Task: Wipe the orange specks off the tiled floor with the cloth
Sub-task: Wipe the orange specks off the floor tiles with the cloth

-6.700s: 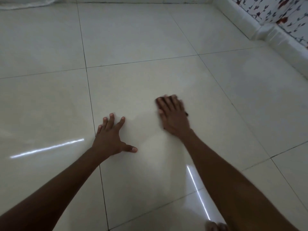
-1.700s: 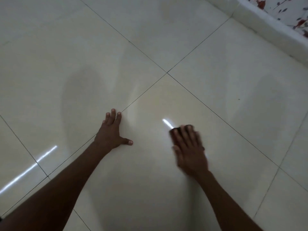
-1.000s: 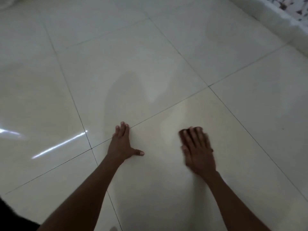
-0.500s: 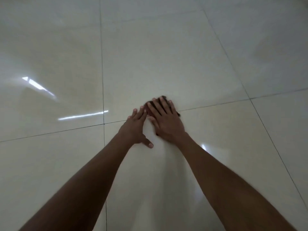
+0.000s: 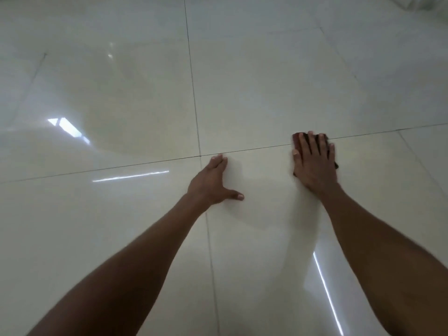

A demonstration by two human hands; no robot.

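Both forearms enter from the near edge and reach out over the tiled floor [image 5: 254,81], glossy cream tiles with thin dark grout. Landmark: the grout crossing [image 5: 200,156], where one line running away from the camera meets one running left to right.

Left hand [image 5: 213,184] lies just nearer than the crossing and a little to its right. Palm flat on the tile, fingers together and pointing away, thumb stuck out to the right. Holds nothing; reads as a brace for body weight.

Right hand [image 5: 315,163] is well to the right of the crossing, on the same left-right grout line, fingers spread wide and pressed flat. Under it sits the cloth [image 5: 296,138], dark reddish brown, only showing at the fingertips' far edge and a sliver at either side of the palm. Pinned by pressure, not gripped in a fist.

Step in hand: mid-wipe, cloth pushed along the grout line. No orange specks show anywhere; too small, glare-hidden or already gone, cannot tell. Progress therefore unclear.

Next move likely calls for steady downward pressure, sliding the cloth over tile not yet covered, likely beyond the grout line, with the left hand replanted for reach.

Beyond the crossing: bare tiles, bright window reflections to the far left, nothing else on the floor
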